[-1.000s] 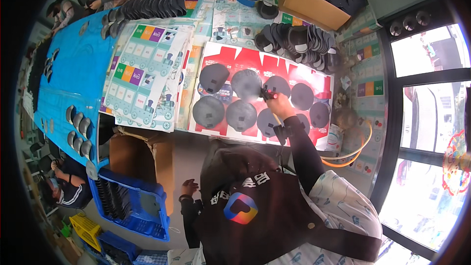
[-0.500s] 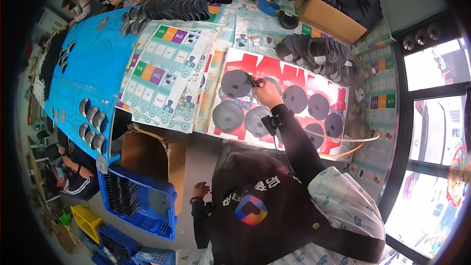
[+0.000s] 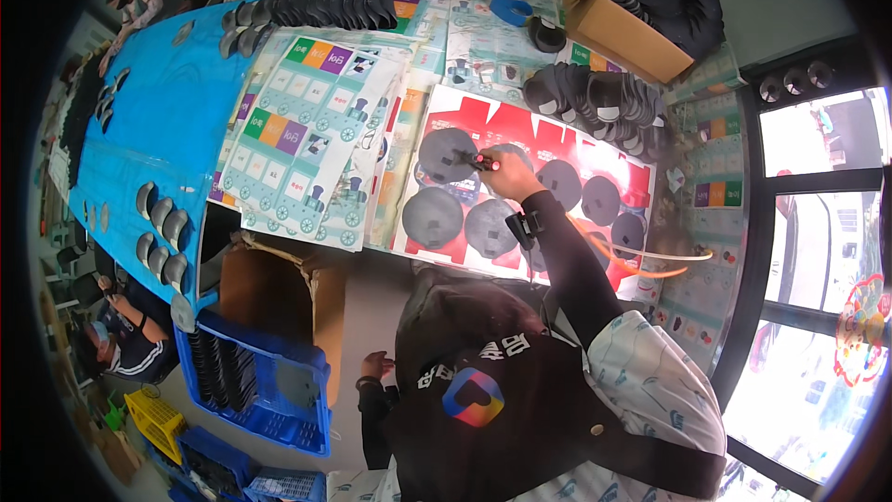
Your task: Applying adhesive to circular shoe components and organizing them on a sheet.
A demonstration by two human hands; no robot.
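Observation:
My right hand is closed around a small dark tool with red ends. The tool's tip is over a dark grey round disc with a small black square at its middle; whether it touches cannot be told. Several such discs lie in two rows on a red and white printed sheet. One disc is partly hidden behind my right hand. Low beside my body hangs my left hand, fingers apart with nothing visible in them, away from the table.
Curved black pieces are stacked behind the sheet, near a cardboard box. An orange hose and a pale one run past my right forearm. A blue crate stands lower left. Co-workers are around the blue table.
My right hand and the tool have shifted slightly, and the tool's angle has changed. The hoses by my forearm have moved a little. My left hand still hangs low.

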